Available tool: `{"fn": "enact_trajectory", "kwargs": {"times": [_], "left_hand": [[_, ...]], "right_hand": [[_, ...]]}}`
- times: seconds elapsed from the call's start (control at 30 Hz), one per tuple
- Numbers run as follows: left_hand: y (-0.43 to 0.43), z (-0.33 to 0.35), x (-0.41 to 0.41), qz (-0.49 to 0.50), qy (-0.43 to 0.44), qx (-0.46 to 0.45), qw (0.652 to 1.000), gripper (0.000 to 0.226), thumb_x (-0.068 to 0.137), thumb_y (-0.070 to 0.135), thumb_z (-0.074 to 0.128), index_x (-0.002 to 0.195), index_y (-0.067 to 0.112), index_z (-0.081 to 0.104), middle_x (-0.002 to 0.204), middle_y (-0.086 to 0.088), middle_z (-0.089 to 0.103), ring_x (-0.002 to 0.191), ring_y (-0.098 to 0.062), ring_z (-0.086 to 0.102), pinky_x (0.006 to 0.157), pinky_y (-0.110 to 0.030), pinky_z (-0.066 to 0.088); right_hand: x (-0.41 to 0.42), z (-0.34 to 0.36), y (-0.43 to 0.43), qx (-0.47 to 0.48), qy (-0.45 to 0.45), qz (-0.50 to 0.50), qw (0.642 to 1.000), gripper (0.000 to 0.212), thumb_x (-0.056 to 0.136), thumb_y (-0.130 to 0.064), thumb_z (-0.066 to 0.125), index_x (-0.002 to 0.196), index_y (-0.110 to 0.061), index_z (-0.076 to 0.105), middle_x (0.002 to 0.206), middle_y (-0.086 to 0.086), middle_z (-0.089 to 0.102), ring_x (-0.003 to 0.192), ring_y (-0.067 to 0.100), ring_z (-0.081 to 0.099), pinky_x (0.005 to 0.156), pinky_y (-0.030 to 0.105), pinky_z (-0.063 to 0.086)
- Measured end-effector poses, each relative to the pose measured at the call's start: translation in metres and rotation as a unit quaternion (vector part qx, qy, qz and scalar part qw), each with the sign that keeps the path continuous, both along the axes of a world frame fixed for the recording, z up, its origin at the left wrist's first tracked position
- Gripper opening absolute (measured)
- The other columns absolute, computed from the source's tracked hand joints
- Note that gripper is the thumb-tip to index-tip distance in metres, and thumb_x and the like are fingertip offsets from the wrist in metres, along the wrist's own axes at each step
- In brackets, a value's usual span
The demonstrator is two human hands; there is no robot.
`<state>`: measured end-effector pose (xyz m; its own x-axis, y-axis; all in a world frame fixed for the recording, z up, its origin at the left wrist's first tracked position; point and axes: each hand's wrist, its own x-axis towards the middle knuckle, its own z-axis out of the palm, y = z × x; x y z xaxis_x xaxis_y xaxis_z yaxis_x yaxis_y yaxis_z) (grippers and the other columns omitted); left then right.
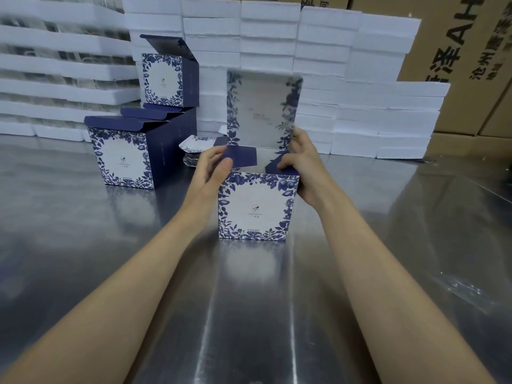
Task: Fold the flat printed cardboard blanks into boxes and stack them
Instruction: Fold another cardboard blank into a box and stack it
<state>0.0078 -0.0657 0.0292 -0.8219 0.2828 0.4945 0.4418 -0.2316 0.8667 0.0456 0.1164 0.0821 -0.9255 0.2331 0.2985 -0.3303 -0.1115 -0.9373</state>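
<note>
Head cam: square cardboard box [255,206], blue floral print, sits on the shiny steel tabletop [110,245]. Left hand [210,167] pinches one navy flap [241,157], right hand [302,164] grips the other; lid [263,109] stands up, blurry.

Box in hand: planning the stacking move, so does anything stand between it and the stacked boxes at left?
Nothing tall does. Bare table separates the box from the stacked boxes; only the low flat blanks lie by the stack's right side.
</note>
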Motion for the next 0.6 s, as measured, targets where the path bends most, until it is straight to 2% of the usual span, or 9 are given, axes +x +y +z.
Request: {"fn": "enact_trajectory", "kwargs": {"times": [0.07, 0.13, 0.17, 0.27, 0.3, 0.37, 0.47, 0.53, 0.6], "left_hand": [[0.003, -0.001, 0.001, 0.014, 0.011, 0.0, 1.0, 0.06, 0.073, 0.064, 0.058, 0.126, 0.038, 0.046, 0.131, 0.018, 0.052, 0.114, 0.016, 0.05, 0.09, -0.005, 0.039], [0.005, 0.0, 0.003, 0.038, 0.021, 0.01, 0.999, 0.065, 0.078, 0.058, 0.056, 0.136, 0.036, 0.035, 0.141, 0.012, 0.046, 0.113, 0.02, 0.048, 0.086, -0.001, 0.038], [0.004, 0.001, 0.004, 0.057, 0.043, 0.008, 0.997, 0.063, 0.081, 0.057, 0.055, 0.137, 0.038, 0.033, 0.142, 0.014, 0.044, 0.116, 0.019, 0.046, 0.089, -0.004, 0.039], [-0.001, 0.003, 0.005, 0.134, 0.19, -0.065, 0.97, 0.039, 0.094, 0.043, 0.045, 0.133, 0.038, 0.043, 0.138, 0.022, 0.047, 0.128, 0.001, 0.046, 0.103, -0.026, 0.042], [-0.002, 0.003, 0.005, 0.141, 0.236, -0.088, 0.957, 0.035, 0.097, 0.035, 0.041, 0.13, 0.032, 0.048, 0.136, 0.016, 0.051, 0.129, -0.006, 0.047, 0.106, -0.032, 0.041], [-0.002, 0.004, 0.007, 0.119, 0.265, -0.104, 0.951, 0.035, 0.095, 0.029, 0.037, 0.124, 0.021, 0.056, 0.132, 0.003, 0.057, 0.127, -0.012, 0.05, 0.107, -0.036, 0.04], [-0.009, 0.007, 0.006, 0.065, 0.261, -0.129, 0.955, 0.04, 0.09, 0.029, 0.041, 0.121, 0.01, 0.059, 0.132, -0.004, 0.058, 0.131, -0.016, 0.047, 0.109, -0.036, 0.037], [-0.014, 0.007, 0.005, 0.052, 0.28, -0.169, 0.944, 0.045, 0.087, 0.032, 0.046, 0.123, 0.008, 0.058, 0.135, -0.003, 0.055, 0.136, -0.015, 0.042, 0.113, -0.034, 0.033], [-0.014, 0.006, 0.008, 0.052, 0.266, -0.175, 0.947, 0.048, 0.088, 0.041, 0.049, 0.124, 0.011, 0.058, 0.137, 0.001, 0.054, 0.138, -0.01, 0.038, 0.113, -0.032, 0.031]], "right_hand": [[0.0, -0.001, 0.002, -0.009, 0.022, -0.002, 1.0, 0.052, 0.078, 0.021, 0.041, 0.099, -0.019, 0.066, 0.104, 0.0, 0.07, 0.087, 0.017, 0.067, 0.064, 0.025, 0.052], [0.002, -0.002, 0.002, -0.014, -0.009, 0.017, 1.0, 0.034, 0.085, 0.007, 0.05, 0.095, -0.014, 0.075, 0.104, 0.001, 0.072, 0.091, 0.019, 0.07, 0.071, 0.026, 0.054], [0.003, -0.002, 0.004, -0.013, -0.027, 0.03, 0.999, 0.03, 0.086, -0.001, 0.05, 0.095, -0.012, 0.076, 0.112, 0.0, 0.071, 0.099, 0.021, 0.068, 0.076, 0.027, 0.055], [0.007, -0.002, 0.011, 0.011, -0.025, 0.067, 0.997, 0.051, 0.088, -0.01, 0.029, 0.079, -0.014, 0.079, 0.129, -0.005, 0.06, 0.113, 0.015, 0.059, 0.079, 0.026, 0.049], [0.01, -0.001, 0.013, 0.032, -0.026, 0.072, 0.997, 0.051, 0.089, -0.019, 0.029, 0.079, -0.015, 0.079, 0.13, -0.008, 0.06, 0.112, 0.01, 0.059, 0.078, 0.025, 0.048], [0.013, 0.0, 0.017, 0.088, -0.048, 0.079, 0.992, 0.037, 0.084, -0.039, 0.049, 0.095, -0.017, 0.077, 0.126, -0.016, 0.062, 0.109, 0.001, 0.06, 0.082, 0.022, 0.046], [0.015, 0.004, 0.025, 0.236, -0.072, 0.076, 0.966, 0.021, 0.087, -0.027, 0.065, 0.106, -0.03, 0.072, 0.148, -0.015, 0.039, 0.135, 0.002, 0.038, 0.112, 0.032, 0.033], [0.018, 0.01, 0.028, 0.298, -0.085, 0.07, 0.948, 0.018, 0.089, -0.026, 0.066, 0.102, -0.037, 0.073, 0.154, -0.013, 0.031, 0.14, 0.001, 0.031, 0.116, 0.033, 0.028], [0.021, 0.017, 0.027, 0.333, -0.097, 0.059, 0.936, 0.018, 0.088, -0.032, 0.068, 0.103, -0.04, 0.072, 0.147, -0.02, 0.038, 0.136, -0.003, 0.033, 0.11, 0.024, 0.031]]}}
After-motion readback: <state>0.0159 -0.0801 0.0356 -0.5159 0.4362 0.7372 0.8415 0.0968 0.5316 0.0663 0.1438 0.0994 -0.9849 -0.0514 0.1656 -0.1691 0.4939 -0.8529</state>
